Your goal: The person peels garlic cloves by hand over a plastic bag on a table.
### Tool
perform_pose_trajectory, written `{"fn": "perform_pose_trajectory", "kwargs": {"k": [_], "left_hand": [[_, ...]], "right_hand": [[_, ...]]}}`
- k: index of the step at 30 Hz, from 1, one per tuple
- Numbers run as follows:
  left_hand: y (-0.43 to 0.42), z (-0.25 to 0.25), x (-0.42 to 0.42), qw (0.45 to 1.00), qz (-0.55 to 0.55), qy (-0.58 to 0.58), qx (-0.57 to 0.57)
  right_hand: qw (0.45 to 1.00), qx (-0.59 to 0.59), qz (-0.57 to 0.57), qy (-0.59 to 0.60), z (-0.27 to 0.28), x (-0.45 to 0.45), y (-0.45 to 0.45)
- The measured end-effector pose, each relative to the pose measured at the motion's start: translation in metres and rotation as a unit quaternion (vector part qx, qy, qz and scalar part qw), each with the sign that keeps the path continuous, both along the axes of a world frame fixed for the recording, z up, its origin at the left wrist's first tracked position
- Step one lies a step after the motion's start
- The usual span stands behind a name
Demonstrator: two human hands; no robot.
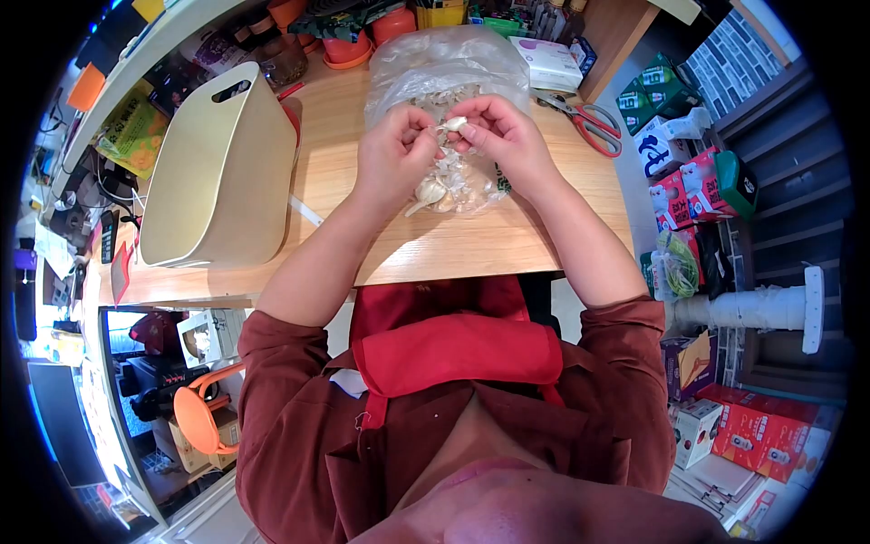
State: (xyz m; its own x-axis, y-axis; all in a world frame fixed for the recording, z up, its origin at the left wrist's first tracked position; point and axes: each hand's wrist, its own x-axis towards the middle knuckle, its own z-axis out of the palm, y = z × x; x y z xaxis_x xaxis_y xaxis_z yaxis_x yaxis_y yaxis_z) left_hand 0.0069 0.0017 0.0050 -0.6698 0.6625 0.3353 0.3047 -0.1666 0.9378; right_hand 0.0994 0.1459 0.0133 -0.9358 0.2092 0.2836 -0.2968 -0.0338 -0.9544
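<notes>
Over a clear plastic bag on the wooden table, both my hands meet close together. A white garlic clove is pinched between the thumb and fingers of my right hand. My left hand is closed in a pinch just beside the clove; what its fingertips hold is too small to make out. Below the hands, a garlic bulb lies at the near end of the bag, with loose papery skins around it.
A tall cream bin stands on the left of the table. Red-handled scissors lie at the right edge, near a white box. Red pots line the back. Stacked cartons stand on the floor to the right.
</notes>
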Motion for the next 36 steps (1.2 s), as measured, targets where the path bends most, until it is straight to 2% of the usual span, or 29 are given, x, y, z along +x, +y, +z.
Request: {"fn": "perform_pose_trajectory", "kwargs": {"k": [8, 11, 14, 17, 26, 36], "left_hand": [[0.0006, -0.0030, -0.0023, 0.998, -0.022, -0.007, 0.050], [-0.0024, -0.0006, -0.0045, 0.998, -0.045, -0.034, 0.030], [-0.0013, 0.0007, -0.0033, 0.999, -0.021, -0.021, 0.032], [-0.0018, 0.0012, -0.0041, 0.999, 0.014, 0.046, -0.024], [0.0039, -0.0008, -0.0042, 0.997, -0.038, -0.065, 0.016], [-0.0010, 0.0066, -0.0052, 0.988, -0.080, -0.127, -0.035]], "right_hand": [[1.000, -0.011, 0.015, -0.010, -0.0028, -0.0010, 0.0007], [1.000, -0.002, 0.015, -0.012, -0.0024, -0.0009, 0.0009], [1.000, -0.003, 0.016, -0.014, -0.0029, -0.0013, 0.0015], [1.000, -0.004, 0.017, -0.013, -0.0032, -0.0016, 0.0012], [0.999, 0.046, 0.001, -0.008, -0.0035, -0.0015, -0.0005], [1.000, 0.024, 0.000, -0.009, -0.0024, -0.0009, 0.0000]]}}
